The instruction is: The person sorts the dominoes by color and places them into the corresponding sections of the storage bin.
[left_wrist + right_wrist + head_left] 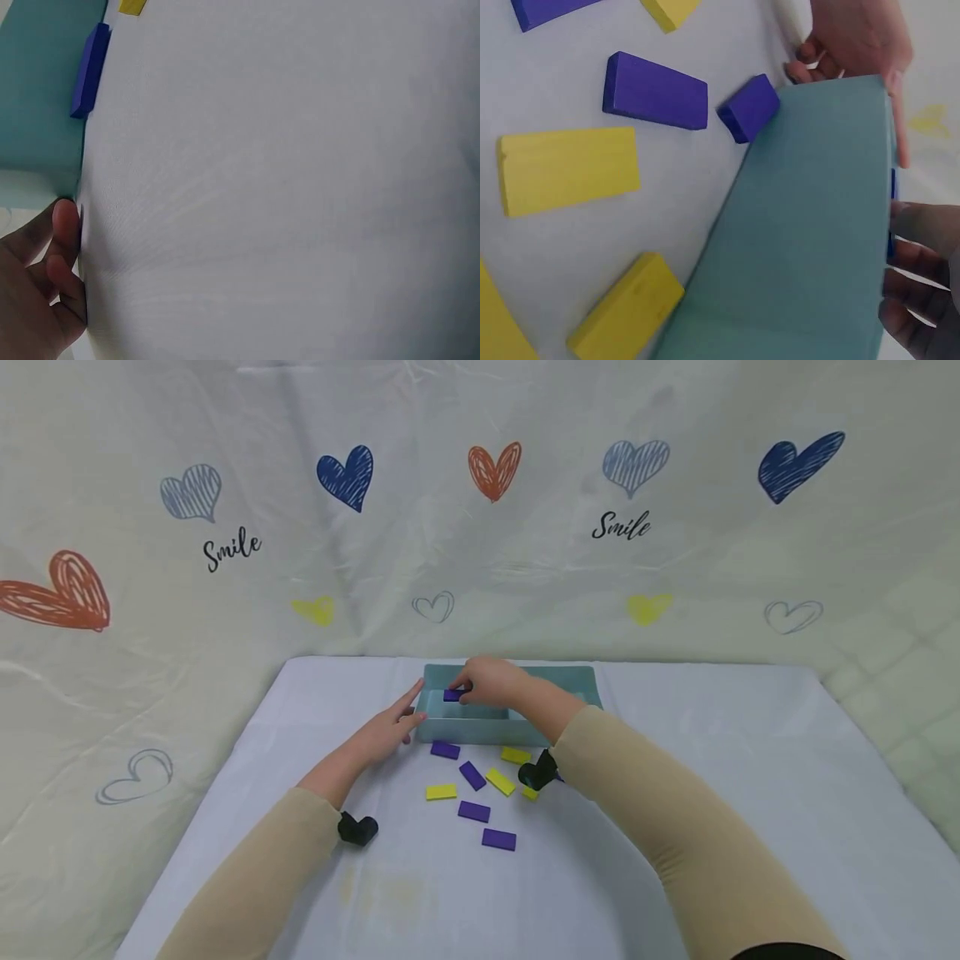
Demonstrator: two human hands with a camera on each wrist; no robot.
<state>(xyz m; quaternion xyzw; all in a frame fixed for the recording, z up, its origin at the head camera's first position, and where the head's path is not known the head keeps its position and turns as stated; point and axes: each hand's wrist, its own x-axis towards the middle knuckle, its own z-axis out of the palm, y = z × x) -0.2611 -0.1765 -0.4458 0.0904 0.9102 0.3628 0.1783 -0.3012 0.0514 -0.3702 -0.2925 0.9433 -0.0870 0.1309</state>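
A teal divided tray (465,731) stands toward the back of the white table. My right hand (491,681) reaches over its left compartment and pinches a purple block (452,696) between thumb and fingers. In the right wrist view that block is mostly hidden behind the tray wall (810,202). My left hand (384,732) rests against the tray's left end, fingers extended along it; the left wrist view shows its fingertips at the tray corner. One purple block (91,71) lies close against the tray's front wall.
In front of the tray lie several loose blocks, among them a yellow block (441,792), a purple block (474,812) and another purple block (498,839). Partly under the right wrist's black camera mount (538,771) sits a yellow block (530,793). Behind hangs a heart-printed cloth (525,560).
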